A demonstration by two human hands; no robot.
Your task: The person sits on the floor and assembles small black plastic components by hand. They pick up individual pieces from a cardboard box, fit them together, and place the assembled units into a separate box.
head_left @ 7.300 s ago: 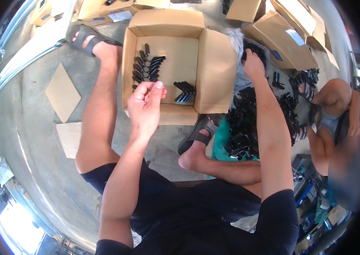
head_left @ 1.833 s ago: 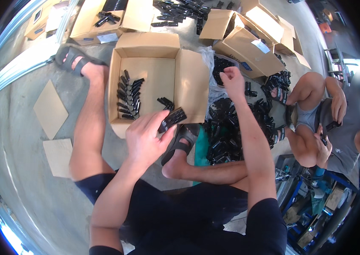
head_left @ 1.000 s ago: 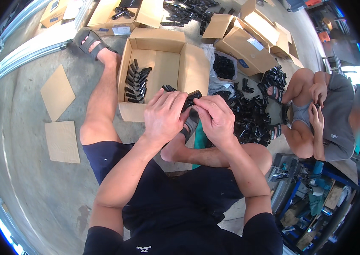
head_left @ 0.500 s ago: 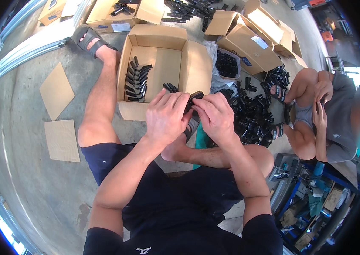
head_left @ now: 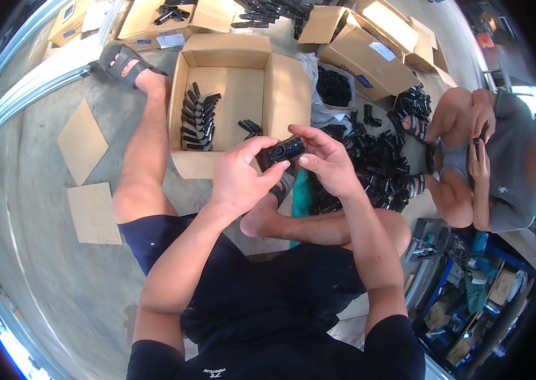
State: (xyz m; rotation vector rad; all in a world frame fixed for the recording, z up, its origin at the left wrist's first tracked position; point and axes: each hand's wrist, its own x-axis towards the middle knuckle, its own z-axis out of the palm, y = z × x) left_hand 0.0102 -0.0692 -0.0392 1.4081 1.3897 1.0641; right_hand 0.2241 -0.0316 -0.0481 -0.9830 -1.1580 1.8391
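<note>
A glossy black tubular part (head_left: 287,150) with a round hole in its side is held up in front of me, just past my crossed leg. My left hand (head_left: 243,174) grips its left end between thumb and fingers. At the other end, the thumb and fingertips of my right hand (head_left: 328,161) close around it. Beyond my hands stands an open cardboard box (head_left: 236,92). Inside it, a neat stacked row of black angled parts (head_left: 198,120) lies along the left side, and a few more black parts (head_left: 251,128) lie near the front.
To the right spreads a heap of loose black parts (head_left: 375,168), with a lined tub (head_left: 352,95) of small black pieces behind it. Another person (head_left: 502,164) sits at the right, handling a dark part. More cardboard boxes (head_left: 369,66) stand behind. Flat cardboard pieces (head_left: 94,212) lie at left.
My fingers have opened out around the black part, turning it so that its side hole shows. The right hand's grip has loosened to its right end. The view has shifted slightly.
</note>
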